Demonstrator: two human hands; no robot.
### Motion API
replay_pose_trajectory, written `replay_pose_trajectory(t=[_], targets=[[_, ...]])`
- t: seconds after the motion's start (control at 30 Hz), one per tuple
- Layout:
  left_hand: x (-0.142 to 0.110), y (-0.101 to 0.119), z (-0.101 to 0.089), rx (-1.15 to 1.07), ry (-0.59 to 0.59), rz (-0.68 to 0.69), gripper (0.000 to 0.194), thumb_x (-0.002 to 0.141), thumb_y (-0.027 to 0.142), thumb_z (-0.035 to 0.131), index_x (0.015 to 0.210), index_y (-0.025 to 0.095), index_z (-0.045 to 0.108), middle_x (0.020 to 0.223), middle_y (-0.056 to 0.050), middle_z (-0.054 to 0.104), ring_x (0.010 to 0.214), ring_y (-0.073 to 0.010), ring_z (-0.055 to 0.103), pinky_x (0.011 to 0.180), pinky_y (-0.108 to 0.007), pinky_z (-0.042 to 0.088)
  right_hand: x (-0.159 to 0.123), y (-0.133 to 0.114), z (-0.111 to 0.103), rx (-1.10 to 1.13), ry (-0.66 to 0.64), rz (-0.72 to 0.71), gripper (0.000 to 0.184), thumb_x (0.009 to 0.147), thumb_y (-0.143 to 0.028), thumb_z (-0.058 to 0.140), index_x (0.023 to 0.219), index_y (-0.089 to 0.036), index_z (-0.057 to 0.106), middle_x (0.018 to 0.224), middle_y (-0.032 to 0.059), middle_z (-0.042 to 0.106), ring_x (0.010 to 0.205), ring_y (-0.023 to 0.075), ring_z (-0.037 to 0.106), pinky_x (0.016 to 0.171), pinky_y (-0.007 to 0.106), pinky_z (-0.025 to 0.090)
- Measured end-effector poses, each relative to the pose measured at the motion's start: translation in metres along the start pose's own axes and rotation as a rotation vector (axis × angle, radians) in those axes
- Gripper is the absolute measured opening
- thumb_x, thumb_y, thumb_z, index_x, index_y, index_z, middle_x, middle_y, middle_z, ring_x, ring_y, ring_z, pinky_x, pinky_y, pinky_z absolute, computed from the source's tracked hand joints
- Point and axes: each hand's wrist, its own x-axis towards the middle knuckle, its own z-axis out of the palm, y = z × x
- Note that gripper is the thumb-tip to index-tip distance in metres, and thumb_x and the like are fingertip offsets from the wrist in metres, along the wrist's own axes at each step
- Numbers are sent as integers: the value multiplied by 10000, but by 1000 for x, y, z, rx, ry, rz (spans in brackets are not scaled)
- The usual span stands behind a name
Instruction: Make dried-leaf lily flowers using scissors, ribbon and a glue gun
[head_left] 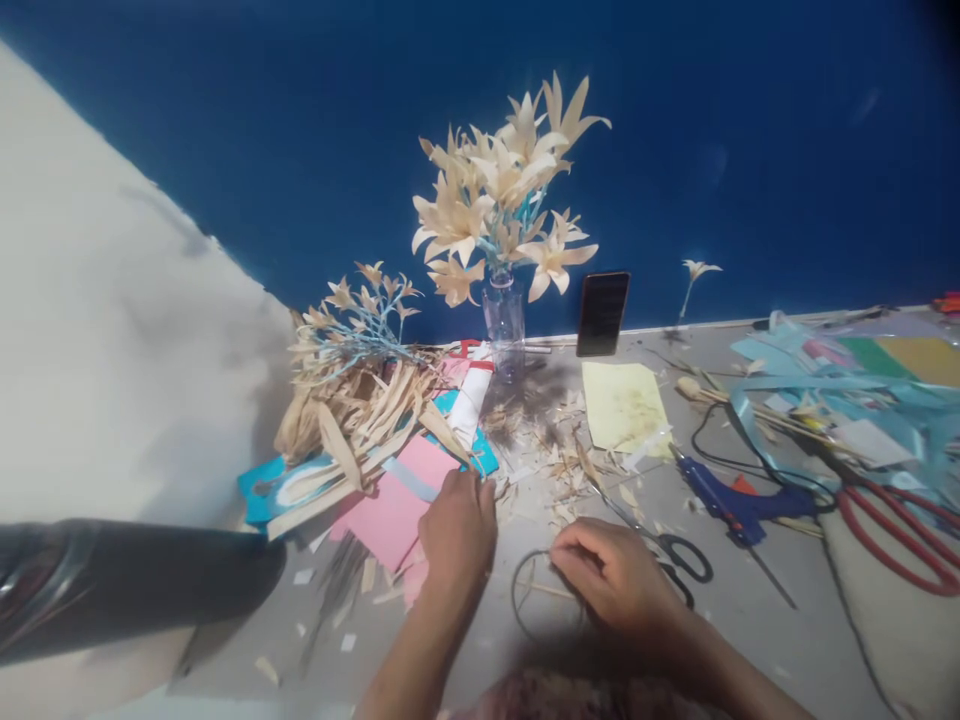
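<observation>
My left hand point(459, 530) rests at the right edge of the pink paper point(405, 500), its fingers curled downward. Whatever its fingertips hold, if anything, is hidden beneath them. Just beyond them lies a white tube with a red end point(474, 400). My right hand point(609, 575) is closed, thumb against fingers, at a thin dark wire loop point(516, 600) on the table. Behind that hand lie small scissors with black handles point(694, 558). Dried husk strips point(382, 410) are heaped to the left, over blue and pink sheets.
Husk-coloured flowers point(517, 170) stand in a clear bottle point(505, 325) by the blue wall. A phone point(602, 314) leans nearby. Yellow paper point(624, 405), a blue glue gun point(750, 500), red-handled scissors point(892, 530) and light-blue ribbon point(817, 383) lie rightward. A dark cylinder point(135, 580) juts in from the left.
</observation>
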Motion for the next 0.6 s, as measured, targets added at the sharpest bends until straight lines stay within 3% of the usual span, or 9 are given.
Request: replay_pose_trajectory(t=[0.1, 0.23, 0.3, 0.43, 0.6], targets=[[4, -3, 1, -68, 15, 46, 259, 960, 249, 429, 916, 210, 680, 982, -88, 685, 869, -253, 631, 658, -327, 326, -3, 1, 0, 14, 3, -11, 206, 879, -247, 529, 731, -188, 657, 680, 12, 655, 642, 155, 580, 608, 256, 374], [-14, 0, -5, -431, 33, 214, 231, 942, 237, 460, 791, 200, 630, 817, -48, 627, 808, -211, 589, 729, -314, 383, -4, 1, -1, 110, 62, 5, 191, 860, -244, 553, 717, -181, 662, 653, 9, 625, 629, 153, 551, 604, 260, 375], [-29, 6, -8, -602, 1, 305, 212, 940, 267, 489, 769, 206, 597, 799, -30, 590, 788, -195, 567, 730, -300, 398, -2, -1, -2, 263, 79, 48, 155, 851, -282, 591, 810, -177, 698, 685, 9, 626, 626, 150, 536, 596, 257, 388], [-52, 18, -9, -729, -209, 441, 219, 964, 288, 453, 788, 206, 555, 848, -36, 579, 812, -189, 558, 748, -299, 410, 2, -4, -6, 690, 37, 150, 312, 832, -377, 651, 1062, -180, 728, 804, 27, 677, 627, 141, 547, 588, 254, 423], [-60, 23, -7, -838, -461, 317, 235, 950, 337, 469, 780, 204, 561, 737, -17, 603, 713, -180, 558, 676, -290, 408, 3, -7, -12, 778, 124, 99, 170, 778, -318, 709, 772, -172, 795, 768, 49, 709, 739, 180, 611, 688, 286, 450]])
